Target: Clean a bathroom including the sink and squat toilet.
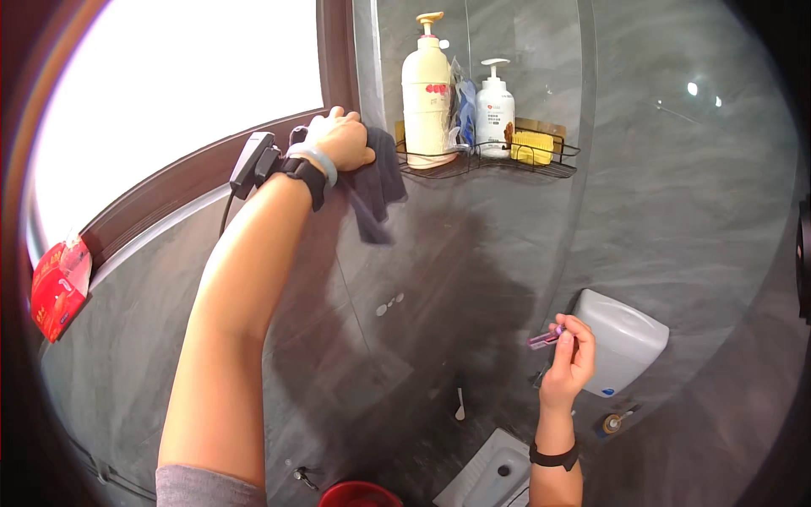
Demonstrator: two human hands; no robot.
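Observation:
My left hand [338, 142] reaches up to the corner of the brown window frame [338, 51]. Its fingers are closed on a dark grey cloth [376, 182], which hangs down the tiled wall. Lower and to the right, my right hand [571, 359] pinches a small, slim pinkish-purple plastic thing [543, 340] between thumb and fingers; its exact kind is too small to make out. That hand is held in front of a white cistern [621, 342] on the wall.
Right of the cloth, a black wire corner shelf [532, 171] holds a cream pump bottle [427, 101], a white pump bottle [495, 114] and a yellow brush [532, 147]. A red packet [61, 287] rests on the sill. Below are a tap [305, 478], red basin [361, 496] and squat toilet [490, 473].

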